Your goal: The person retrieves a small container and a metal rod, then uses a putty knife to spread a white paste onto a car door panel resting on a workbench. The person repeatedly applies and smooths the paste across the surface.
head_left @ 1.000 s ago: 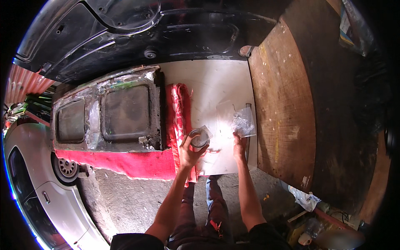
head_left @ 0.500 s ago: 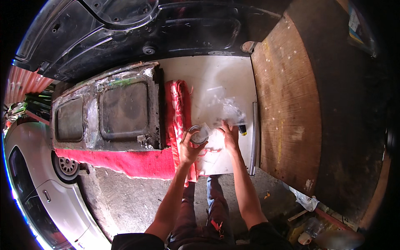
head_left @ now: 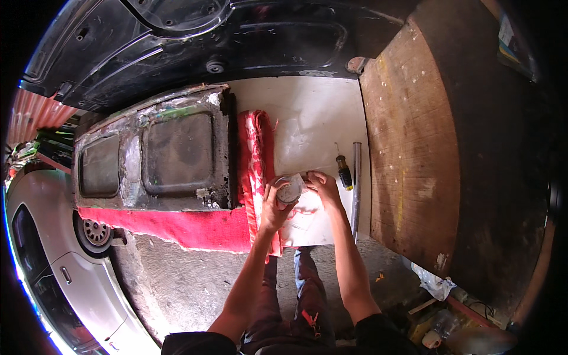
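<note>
L side: dark, paint-smeared rectangular panel (head_left: 178,155) on red cloth (head_left: 177,229), prob. as padding vs scratches. Next, L hand (head_left: 274,206) curled round a round, pale-topped container (head_left: 288,193) over white tabletop (head_left: 316,115), likely to steady it. R hand (head_left: 325,188) at container's R side, fingers bent, narrow; can't tell if pinching anything. Further R: thin-shafted tool w/ black-and-yellow handle (head_left: 344,173), near long grey metal tube (head_left: 356,192), seemingly parked within reach.

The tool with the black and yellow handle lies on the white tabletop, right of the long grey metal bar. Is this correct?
Wrong side: the head view shows the tool lying on the white tabletop, left of the long grey metal bar.
</note>
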The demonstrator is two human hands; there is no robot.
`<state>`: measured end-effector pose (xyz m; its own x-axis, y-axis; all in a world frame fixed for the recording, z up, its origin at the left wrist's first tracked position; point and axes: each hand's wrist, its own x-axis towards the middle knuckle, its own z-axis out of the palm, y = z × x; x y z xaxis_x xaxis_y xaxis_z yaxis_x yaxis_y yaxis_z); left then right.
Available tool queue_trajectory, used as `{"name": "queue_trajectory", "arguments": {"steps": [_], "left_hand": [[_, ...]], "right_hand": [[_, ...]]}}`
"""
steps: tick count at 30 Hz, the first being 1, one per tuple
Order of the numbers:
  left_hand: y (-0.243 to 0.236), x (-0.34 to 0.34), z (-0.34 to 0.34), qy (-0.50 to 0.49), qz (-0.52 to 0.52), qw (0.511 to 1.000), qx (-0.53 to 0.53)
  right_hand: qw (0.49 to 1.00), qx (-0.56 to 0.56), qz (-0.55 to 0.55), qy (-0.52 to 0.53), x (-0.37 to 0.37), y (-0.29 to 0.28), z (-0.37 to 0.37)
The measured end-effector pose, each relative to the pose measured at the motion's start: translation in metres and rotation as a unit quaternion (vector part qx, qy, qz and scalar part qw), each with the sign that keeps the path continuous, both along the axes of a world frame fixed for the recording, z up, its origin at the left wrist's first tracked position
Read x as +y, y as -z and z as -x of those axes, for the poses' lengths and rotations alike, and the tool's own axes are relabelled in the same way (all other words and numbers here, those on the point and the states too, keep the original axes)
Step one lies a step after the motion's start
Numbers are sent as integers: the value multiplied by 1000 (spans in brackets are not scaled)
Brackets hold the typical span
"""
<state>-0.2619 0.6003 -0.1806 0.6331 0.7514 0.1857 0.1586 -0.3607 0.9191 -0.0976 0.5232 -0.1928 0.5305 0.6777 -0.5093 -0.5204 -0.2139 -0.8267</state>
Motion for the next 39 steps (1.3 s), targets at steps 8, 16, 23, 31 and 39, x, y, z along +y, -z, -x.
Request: {"name": "queue_trajectory", "arguments": {"steps": [8, 16, 23, 31, 39], "left_hand": [[-3, -7, -1, 1, 172, 985, -17], [-7, -19, -7, -10, 120, 993, -20], [-42, -49, -15, -85, -95, 991, 29], [-40, -87, -62, 68, -77, 993, -49], [-14, -66, -115, 113, -198, 965, 133]], "right_hand": [[953, -290, 0, 89, -76, -24, 12], [832, -516, 176, 104, -107, -7, 10], [831, -510, 217, 46, -108, -6, -11], [888, -391, 241, 30, -118, -10, -27], [947, -270, 155, 81, -140, 0, -12]]}}
